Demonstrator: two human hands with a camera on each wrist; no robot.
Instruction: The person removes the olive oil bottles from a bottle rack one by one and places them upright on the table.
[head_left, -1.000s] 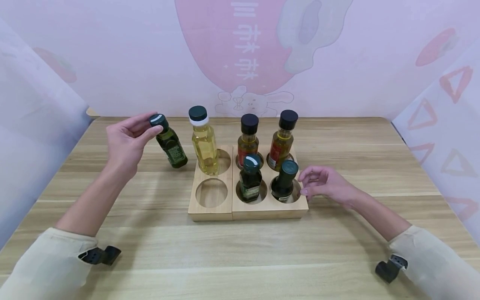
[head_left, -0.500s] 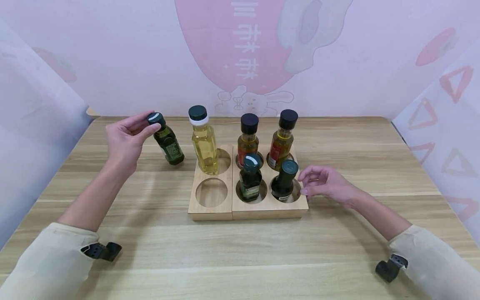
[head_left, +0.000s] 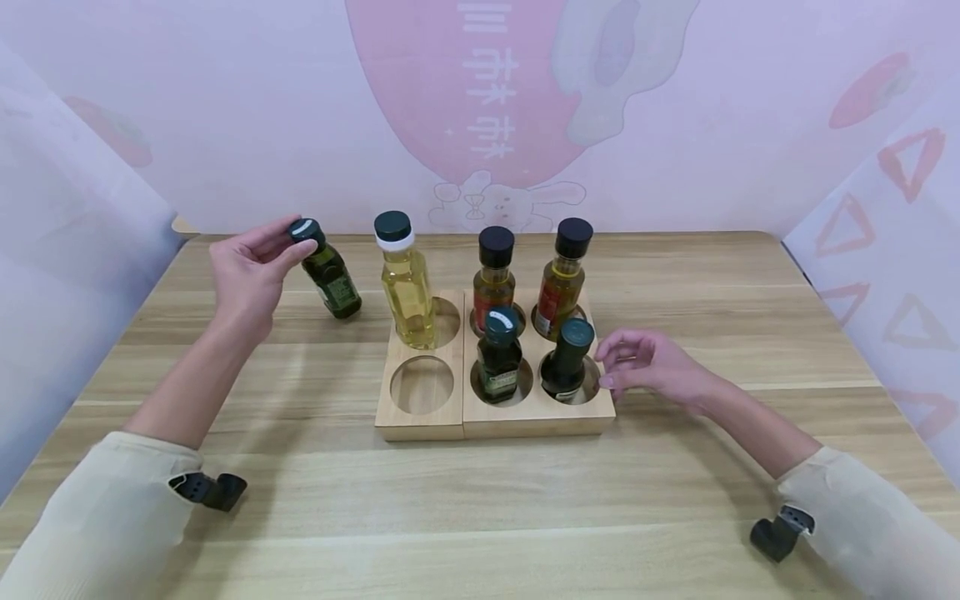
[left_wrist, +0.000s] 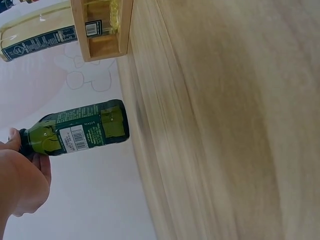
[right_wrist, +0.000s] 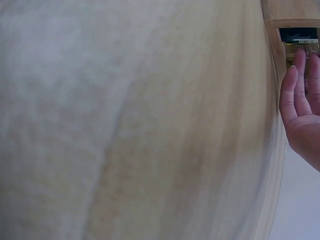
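Left hand (head_left: 251,275), thumb and fingers pinching the green bottle (head_left: 335,285) right at its dark cap (head_left: 303,229), and the body hangs below and to the right of that grip, tilted, base swung outward! The left wrist view catches a barcode label (left_wrist: 75,139) down its side; whether the base touches wood, I cannot tell. Right of the grip, just past the bottle, stands the wooden rack (head_left: 420,432), the tall pale-oil bottle (head_left: 407,300) nearest. Far side of the rack, here's the right hand (head_left: 648,367), fingers softly bent, thumb apart from them, right beside the rack's edge and the stubby dark bottle (head_left: 564,367); actual contact is too close to call. Beneath both hands, a wood-grain table (head_left: 480,517); beyond them, a pale backdrop (head_left: 262,108) with a big pink shape (head_left: 420,75), white characters (head_left: 489,92) and a rabbit drawing (head_left: 506,200).
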